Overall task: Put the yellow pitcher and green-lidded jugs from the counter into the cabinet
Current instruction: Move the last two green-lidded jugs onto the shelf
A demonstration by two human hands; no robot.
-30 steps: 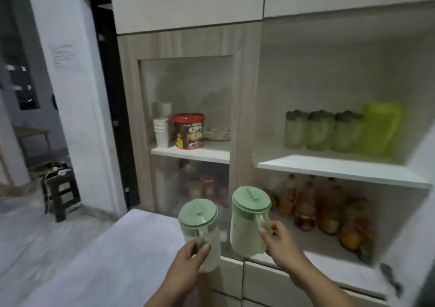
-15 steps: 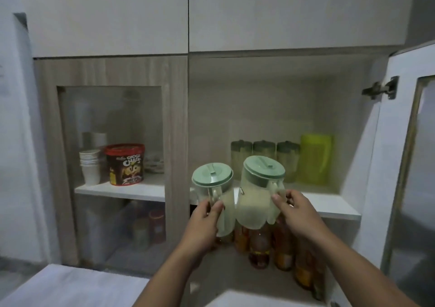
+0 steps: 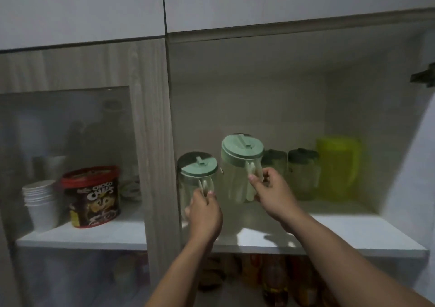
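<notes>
Inside the open cabinet, my left hand (image 3: 204, 210) grips the handle of a clear green-lidded jug (image 3: 197, 165) low over the white shelf (image 3: 341, 233), at its left end. My right hand (image 3: 273, 193) holds a second green-lidded jug (image 3: 235, 177) by its handle, a little higher and just to the right. Behind them, at the back of the shelf, stand two more green-lidded jugs (image 3: 302, 175) and the yellow pitcher (image 3: 337, 168) at the far right.
A wooden post (image 3: 155, 142) bounds the shelf on the left. Behind glass to its left are a red-lidded Choco Chips tub (image 3: 93, 196) and stacked paper cups (image 3: 41, 203). Bottles (image 3: 273, 281) fill the shelf below. The open door's hinge (image 3: 422, 77) is at the right.
Both hands have carried the jugs up and forward from in front of the shelf edge into the cabinet, over the shelf. The view has moved closer.
</notes>
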